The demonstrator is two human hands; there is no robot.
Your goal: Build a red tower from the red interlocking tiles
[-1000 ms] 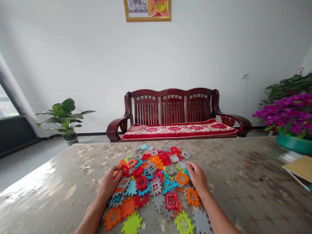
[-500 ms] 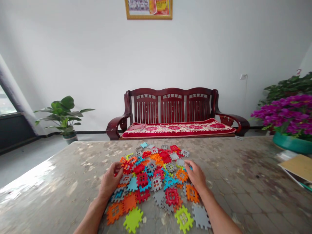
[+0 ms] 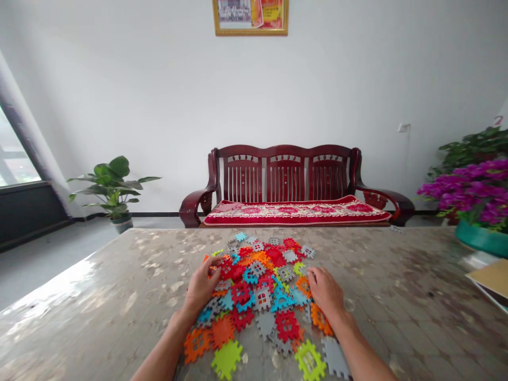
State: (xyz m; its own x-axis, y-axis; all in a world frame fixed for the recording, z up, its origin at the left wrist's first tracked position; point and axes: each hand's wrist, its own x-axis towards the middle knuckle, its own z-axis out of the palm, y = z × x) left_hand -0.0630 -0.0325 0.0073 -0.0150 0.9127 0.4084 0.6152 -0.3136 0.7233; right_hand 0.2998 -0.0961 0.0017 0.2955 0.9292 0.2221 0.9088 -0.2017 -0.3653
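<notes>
Interlocking plastic puzzle tiles with notched edges lie in a loose heap, in red, orange, blue, grey and lime green. My left hand (image 3: pixel 203 284) rests at the heap's left side, thumb and index finger apart beside a red tile with a window cutout (image 3: pixel 227 268). Along the right edge is my right hand (image 3: pixel 326 290), its fingers curled together and pointing down. An orange window tile (image 3: pixel 304 286) lies beside those fingers. Whatever they may hold is hidden. Nearest me are a plain lime tile (image 3: pixel 227 360) and a lime window tile (image 3: pixel 310 360).
The patterned table (image 3: pixel 130 296) carries a green pot of purple flowers (image 3: pixel 476 185) and a brown folder (image 3: pixel 492 276) on the right. Beyond the far edge stands a dark red wooden bench (image 3: pixel 286 174). A potted plant (image 3: pixel 115 185) is on the floor at left.
The view has shifted slightly, moving the scene rightward. My left hand has moved a little farther over the tiles. My right fingers have curled, and a grey tile near them no longer shows in its place.
</notes>
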